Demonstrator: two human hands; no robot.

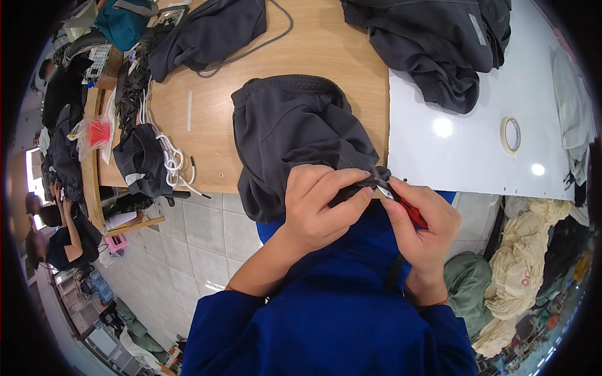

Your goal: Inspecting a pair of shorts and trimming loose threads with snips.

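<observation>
Left fingers [338, 180] are pinching a garment [291, 119], right fingers [401, 220] gripping a red tool [414, 215]. Cord [173, 161] and tape [504, 136] are flanking the garment.

The garment [285, 131] is dark grey, the tool [414, 216] red-and-silver, the wooden tabletop [313, 44] tan.

Snips [414, 213] at the garment [285, 128]

Your left hand [323, 203] pinches the dark garment's edge; your right hand [429, 219] holds the red-handled snips, blades near your left fingertips. The garment overhangs the table [210, 116], with white cord [172, 164] to its left and tape [504, 135] to its right.
</observation>
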